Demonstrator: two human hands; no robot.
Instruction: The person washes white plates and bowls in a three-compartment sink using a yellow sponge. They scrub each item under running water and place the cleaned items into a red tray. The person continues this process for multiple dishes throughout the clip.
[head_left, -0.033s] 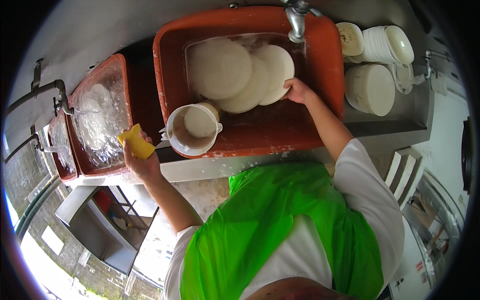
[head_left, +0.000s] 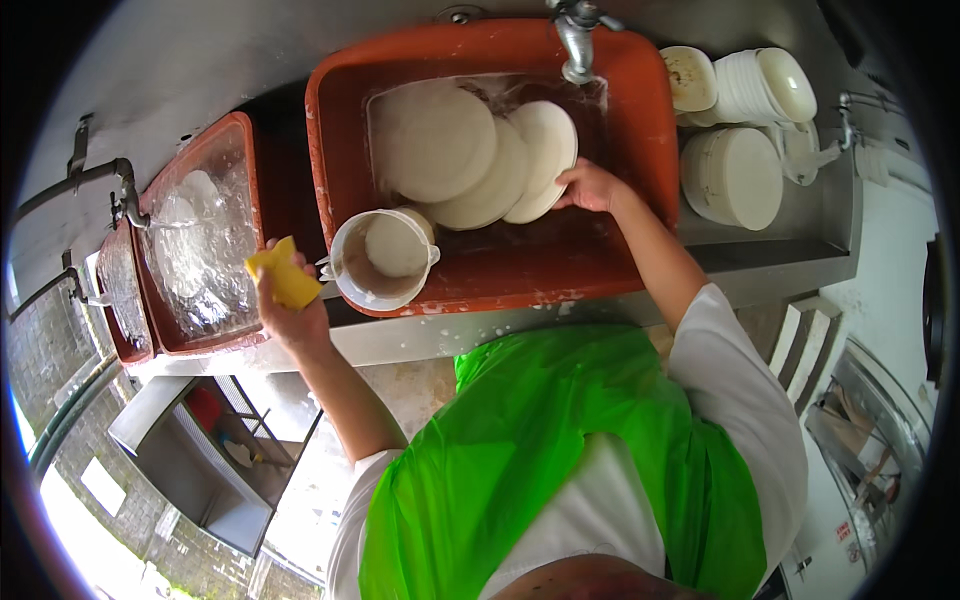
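My left hand (head_left: 298, 318) is closed round a yellow sponge (head_left: 290, 275), held up left of the large red-brown tub. At the right side of that tub (head_left: 480, 290), my right hand (head_left: 592, 188) pinches the rim of a white plate (head_left: 545, 150). This plate is tilted, partly over another white plate (head_left: 497, 185). A further round white plate (head_left: 435, 140) lies at the left, in cloudy water. A white bucket (head_left: 352, 280) with pale, cloudy contents stands in the tub's front left corner, close to my left hand.
A tap (head_left: 577, 50) hangs over the tub's back edge. To the left, water runs from a tap (head_left: 130, 200) into a second red-brown tub (head_left: 250, 190) holding white dishes. Stacked white bowls (head_left: 790, 85) and a lidded white bucket (head_left: 752, 178) stand at the right.
The plate in my right hand has tipped more steeply and shifted slightly to the left. My left hand has moved a little to the right with the sponge, which has turned.
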